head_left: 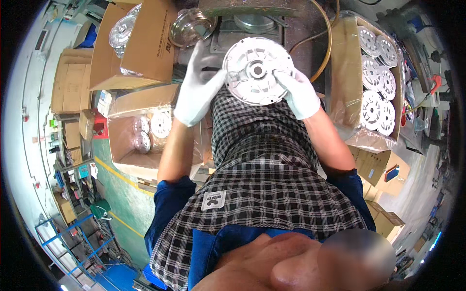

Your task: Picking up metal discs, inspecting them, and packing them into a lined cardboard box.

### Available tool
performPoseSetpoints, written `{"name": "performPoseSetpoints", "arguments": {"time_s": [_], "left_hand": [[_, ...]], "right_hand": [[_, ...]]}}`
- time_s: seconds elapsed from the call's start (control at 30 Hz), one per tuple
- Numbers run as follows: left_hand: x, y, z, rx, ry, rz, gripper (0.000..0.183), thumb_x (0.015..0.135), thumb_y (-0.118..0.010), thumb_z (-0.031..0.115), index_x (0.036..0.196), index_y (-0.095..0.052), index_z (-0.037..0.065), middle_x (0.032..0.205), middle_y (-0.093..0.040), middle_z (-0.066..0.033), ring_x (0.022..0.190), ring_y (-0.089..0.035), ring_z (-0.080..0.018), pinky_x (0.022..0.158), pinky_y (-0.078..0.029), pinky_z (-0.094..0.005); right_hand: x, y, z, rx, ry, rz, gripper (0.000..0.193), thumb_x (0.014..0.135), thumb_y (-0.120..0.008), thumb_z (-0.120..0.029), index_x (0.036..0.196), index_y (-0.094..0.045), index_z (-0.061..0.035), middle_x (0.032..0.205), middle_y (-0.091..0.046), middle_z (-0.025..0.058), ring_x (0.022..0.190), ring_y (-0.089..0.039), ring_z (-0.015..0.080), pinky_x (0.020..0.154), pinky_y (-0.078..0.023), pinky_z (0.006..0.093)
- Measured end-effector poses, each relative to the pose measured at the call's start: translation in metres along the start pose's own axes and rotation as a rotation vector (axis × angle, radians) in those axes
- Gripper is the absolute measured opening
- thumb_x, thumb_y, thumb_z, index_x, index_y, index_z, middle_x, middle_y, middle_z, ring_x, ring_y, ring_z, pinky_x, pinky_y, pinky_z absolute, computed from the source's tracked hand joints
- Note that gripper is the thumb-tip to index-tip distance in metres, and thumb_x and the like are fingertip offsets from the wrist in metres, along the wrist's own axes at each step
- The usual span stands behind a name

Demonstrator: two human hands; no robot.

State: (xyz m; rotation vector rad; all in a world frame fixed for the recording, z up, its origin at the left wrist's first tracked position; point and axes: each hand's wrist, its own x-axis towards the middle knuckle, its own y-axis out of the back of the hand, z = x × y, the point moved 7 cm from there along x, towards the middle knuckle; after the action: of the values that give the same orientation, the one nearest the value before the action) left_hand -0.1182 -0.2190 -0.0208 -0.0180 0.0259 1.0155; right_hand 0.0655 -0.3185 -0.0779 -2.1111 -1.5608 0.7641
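In front of my checked apron [267,194], my gloved right hand [298,94] pinches the right edge of a pale metal disc [250,91]; my gloved left hand [195,94] is spread, thumb at its left rim. Beyond, to the right, stands a carton [343,77] of similar discs [372,107].

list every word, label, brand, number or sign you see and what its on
Wording isn't copied out here, just where it stands:
Checked apron: pale patch with dark lettering and an emblem.
Upper-left carton: column of dark characters and a square mark, too small to read surely.
White disc: no readable text.
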Motion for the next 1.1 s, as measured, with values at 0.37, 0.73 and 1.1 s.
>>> {"name": "performPoseSetpoints", "arguments": {"time_s": [0.37,0.73,1.1], "left_hand": [[0.121,0.022,0.03,0.131,-0.18,0.246,0.066,0.065,-0.083,0.03,0.112,-0.055,-0.008,0.102,-0.065,-0.0137,0.092,-0.062,-0.0157,0.08,-0.051,-0.0278],[0.292,0.022,0.043,0.465,-0.045,0.33,0.087,0.064,-0.081,0.04,0.122,-0.046,-0.014,0.121,-0.056,-0.0223,0.105,-0.058,-0.0235,0.087,-0.047,-0.0309],[0.308,0.016,0.047,0.925,0.113,0.178,0.083,0.068,-0.063,0.066,0.104,-0.063,-0.009,0.102,-0.066,-0.0204,0.093,-0.064,-0.0273,0.081,-0.047,-0.0331]], "right_hand": [[-0.022,0.02,0.009,-0.422,-0.098,-0.15,0.033,0.096,-0.05,-0.026,0.116,-0.053,-0.0005,0.086,-0.063,0.0049,0.065,-0.058,0.0101,0.057,-0.047,0.0223],[-0.129,0.192,0.1,-0.657,-0.296,0.37,0.042,0.092,-0.057,-0.029,0.114,-0.056,0.0075,0.096,-0.065,0.0089,0.086,-0.059,0.0137,0.077,-0.048,0.0263],[-0.117,0.212,0.119,-0.611,-0.35,0.378,0.028,0.093,-0.057,-0.022,0.107,-0.061,0.0022,0.086,-0.066,0.007,0.07,-0.059,0.0118,0.066,-0.049,0.0253]]}}
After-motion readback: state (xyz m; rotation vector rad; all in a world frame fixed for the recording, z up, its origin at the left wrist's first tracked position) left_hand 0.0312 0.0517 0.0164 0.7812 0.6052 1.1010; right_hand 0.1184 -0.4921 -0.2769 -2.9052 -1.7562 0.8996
